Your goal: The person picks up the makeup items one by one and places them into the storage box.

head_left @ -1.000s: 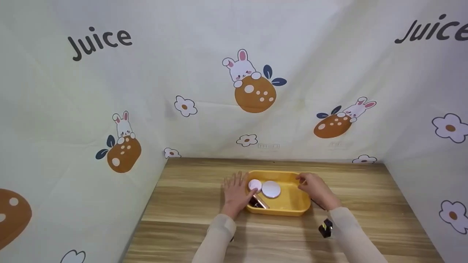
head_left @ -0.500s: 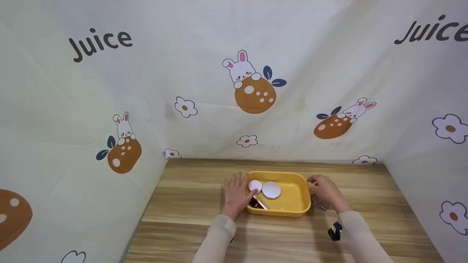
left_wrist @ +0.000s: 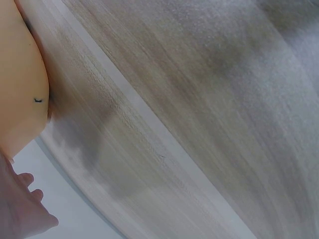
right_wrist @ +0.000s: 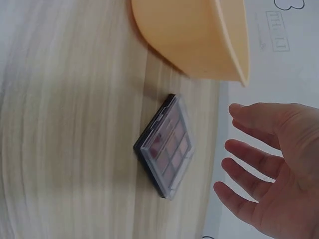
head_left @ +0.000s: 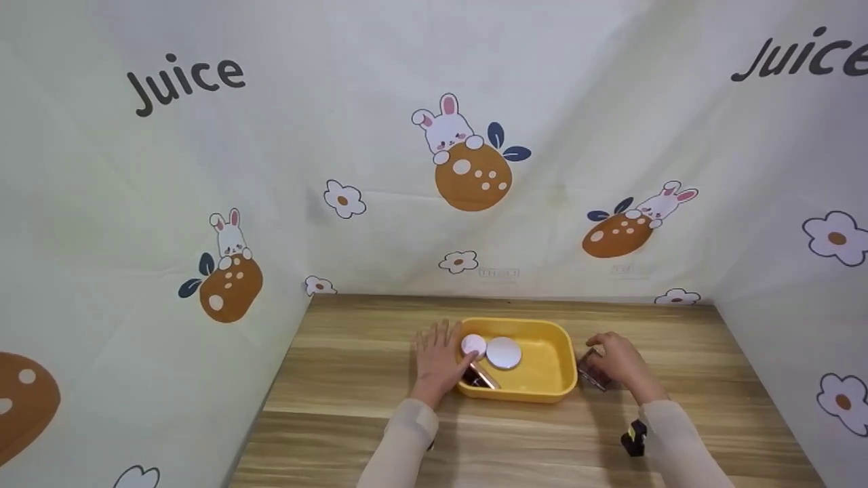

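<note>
A yellow tray (head_left: pixel 536 391) stands on the wooden table. In it lie a smaller pale round case (head_left: pixel 472 346), a larger white round case (head_left: pixel 503 352) and a dark tube with a rose-gold part (head_left: pixel 485 376). My left hand (head_left: pixel 437 362) rests over the tray's left rim with its fingers spread, its thumb reaching inside. Right of the tray, an eyeshadow palette (right_wrist: pixel 167 147) with a clear lid lies on the table. My right hand (right_wrist: pixel 276 164) hovers just above and beside it, fingers loosely bent, with a gap to the palette in the right wrist view.
The wooden table (head_left: pixel 352 420) runs back to walls hung with printed cloth (head_left: pixel 380 122). A small black device (head_left: pixel 634 438) sits by the right wrist. In the left wrist view the tray's outer wall (left_wrist: pixel 22 79) shows at the left.
My right hand has moved right and toward me, from the tray's right rim to beside the palette. More of the palette shows now. The left hand has stayed in place.
</note>
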The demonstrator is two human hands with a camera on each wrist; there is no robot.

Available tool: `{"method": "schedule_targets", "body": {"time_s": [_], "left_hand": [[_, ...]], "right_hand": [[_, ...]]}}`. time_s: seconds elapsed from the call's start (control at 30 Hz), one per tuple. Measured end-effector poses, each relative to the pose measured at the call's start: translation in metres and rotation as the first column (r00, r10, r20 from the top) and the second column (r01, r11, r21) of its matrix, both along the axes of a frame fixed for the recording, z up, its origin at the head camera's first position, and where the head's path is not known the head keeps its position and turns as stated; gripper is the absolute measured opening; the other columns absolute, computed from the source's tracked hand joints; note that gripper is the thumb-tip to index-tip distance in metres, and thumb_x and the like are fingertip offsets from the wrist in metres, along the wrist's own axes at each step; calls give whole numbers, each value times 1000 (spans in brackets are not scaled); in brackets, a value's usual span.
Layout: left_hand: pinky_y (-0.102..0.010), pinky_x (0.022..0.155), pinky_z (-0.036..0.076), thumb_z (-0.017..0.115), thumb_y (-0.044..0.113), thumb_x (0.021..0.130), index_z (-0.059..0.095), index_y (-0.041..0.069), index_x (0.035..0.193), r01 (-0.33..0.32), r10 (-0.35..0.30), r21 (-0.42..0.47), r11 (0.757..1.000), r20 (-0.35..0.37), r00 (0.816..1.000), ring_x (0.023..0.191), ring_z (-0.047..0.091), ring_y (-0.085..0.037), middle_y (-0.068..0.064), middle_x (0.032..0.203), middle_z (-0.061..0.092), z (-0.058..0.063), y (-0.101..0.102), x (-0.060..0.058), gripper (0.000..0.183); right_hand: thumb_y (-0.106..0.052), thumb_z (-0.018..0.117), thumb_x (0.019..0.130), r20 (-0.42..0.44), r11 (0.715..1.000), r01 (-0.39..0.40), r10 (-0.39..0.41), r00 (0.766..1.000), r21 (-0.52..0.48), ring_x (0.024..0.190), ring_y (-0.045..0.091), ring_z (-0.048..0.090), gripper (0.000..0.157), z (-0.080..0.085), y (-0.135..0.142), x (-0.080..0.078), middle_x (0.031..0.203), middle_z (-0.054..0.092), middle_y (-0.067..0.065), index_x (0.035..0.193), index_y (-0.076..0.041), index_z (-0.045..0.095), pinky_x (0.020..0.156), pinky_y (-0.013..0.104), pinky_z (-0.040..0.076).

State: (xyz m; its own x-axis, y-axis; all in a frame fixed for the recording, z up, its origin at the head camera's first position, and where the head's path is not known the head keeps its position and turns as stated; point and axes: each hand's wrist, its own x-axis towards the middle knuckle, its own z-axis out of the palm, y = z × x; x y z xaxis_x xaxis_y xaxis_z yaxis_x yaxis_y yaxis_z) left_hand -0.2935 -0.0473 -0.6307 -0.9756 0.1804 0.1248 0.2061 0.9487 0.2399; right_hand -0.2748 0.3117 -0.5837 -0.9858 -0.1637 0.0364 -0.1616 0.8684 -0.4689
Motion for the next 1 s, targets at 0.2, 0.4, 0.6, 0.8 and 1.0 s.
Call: {"method": "schedule_targets", "body": {"time_s": [0.2, 0.4, 0.6, 0.8, 1.0], "left_hand": [[-63, 122, 13, 40, 68, 96, 30, 23, 158, -2, 2, -17, 1000, -3, 1000, 152, 26, -37, -12, 164, 28, -1, 0, 0, 77], [-63, 122, 13, 40, 68, 95, 30, 24, 158, -1, 0, -19, 1000, -3, 1000, 152, 26, -36, -11, 165, 27, 0, 0, 1, 77], [-63, 122, 16, 44, 65, 95, 32, 24, 157, -3, 3, 11, 1000, -12, 1000, 151, 29, -36, -13, 163, 32, 2, 0, 2, 75], [-64, 121, 18, 44, 66, 95, 33, 24, 156, -2, 2, 1, 1000, -13, 1000, 151, 29, -37, -12, 162, 33, 2, 1, 1, 75], [-63, 122, 16, 39, 69, 95, 29, 26, 158, -9, 9, -27, 1000, 12, 1000, 152, 26, -35, -11, 164, 30, -1, 0, -1, 77]], "right_hand": [[-9, 69, 87, 18, 1000, 25, -24, 1000, -11, 107, 49, 61, 26, -11, 7, 5, 113, 63, 32, 108, 5, 69, 96, 64, 47], [-6, 70, 85, 41, 999, 44, -44, 998, 1, 105, 46, 61, 35, -20, 12, 9, 114, 62, 32, 116, 9, 65, 95, 62, 48], [-9, 73, 84, 4, 998, 42, -42, 999, 54, 104, 53, 60, 43, -29, 15, 10, 115, 60, 37, 118, 14, 62, 95, 63, 48], [-15, 75, 83, 7, 997, 49, -49, 999, 62, 102, 51, 60, 45, -38, 15, 11, 113, 59, 36, 114, 14, 63, 92, 63, 49], [-16, 78, 81, 42, 996, 66, -68, 997, 54, 108, 53, 57, 52, -41, 13, 13, 118, 57, 36, 119, 15, 59, 96, 64, 47]]}}
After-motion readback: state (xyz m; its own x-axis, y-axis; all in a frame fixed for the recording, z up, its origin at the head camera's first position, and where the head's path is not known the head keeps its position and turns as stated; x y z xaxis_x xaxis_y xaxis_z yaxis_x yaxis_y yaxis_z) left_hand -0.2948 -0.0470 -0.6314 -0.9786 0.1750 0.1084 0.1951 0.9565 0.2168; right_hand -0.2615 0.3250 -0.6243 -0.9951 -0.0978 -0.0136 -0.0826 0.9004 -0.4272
